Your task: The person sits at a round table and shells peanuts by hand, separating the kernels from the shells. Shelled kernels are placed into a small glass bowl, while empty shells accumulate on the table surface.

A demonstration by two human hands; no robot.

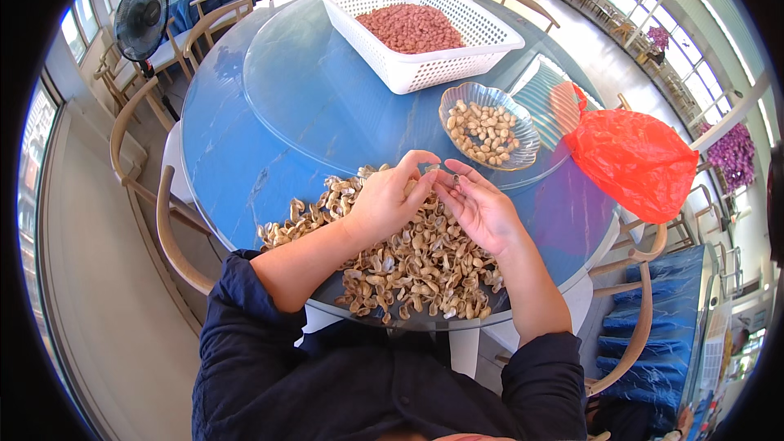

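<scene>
My left hand point(387, 196) is raised over a heap of peanut shells point(416, 269), thumb and fingers pinching a small pale piece of peanut point(432, 168). Close against it, my right hand point(484, 211) has its palm turned up and its fingers curled. A small shell piece point(456, 178) appears between its fingertips, though fingers partly hide it. Many of the shells are split halves, spread along the near edge of the table. Just beyond my right hand stands a fluted clear glass bowl point(531, 146) with unshelled peanuts point(487, 128) in it.
A white perforated plastic basket point(422, 70) holds reddish shelled peanuts point(416, 27) on the glass turntable point(294, 98). A red plastic bag point(637, 162) sits at the right edge, beside a striped packet point(542, 98). Wooden chairs point(174, 239) surround the round blue table point(214, 153); a fan point(142, 18) stands left.
</scene>
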